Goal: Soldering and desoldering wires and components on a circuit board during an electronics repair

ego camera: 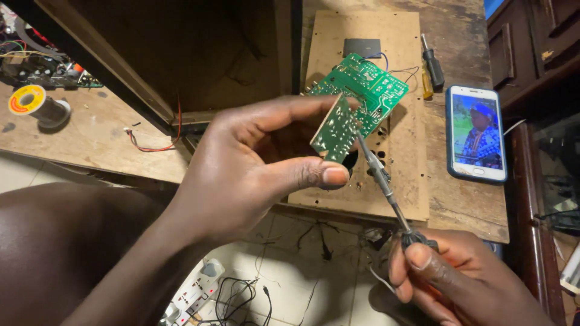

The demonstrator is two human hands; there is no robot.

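The small green circuit board (336, 130) sits up in front of me, pinched at its lower edge between the thumb and fingers of my left hand (254, 166), its long axis tilted up and to the right, solder side facing me. My left hand is curled tight on it, so that hand is the nearer one by far. The soldering iron (380, 178) comes in from below right, its tip touching the board's right edge; my right hand (450, 274) is closed around the handle, well below the board. Behind the small board lies a larger green circuit board (368, 84) on a brown hardboard panel (406, 181). Farther right rest a screwdriver (431, 63) and a phone (476, 134); a solder spool (35, 102) lies far left on the wooden bench (90, 136).
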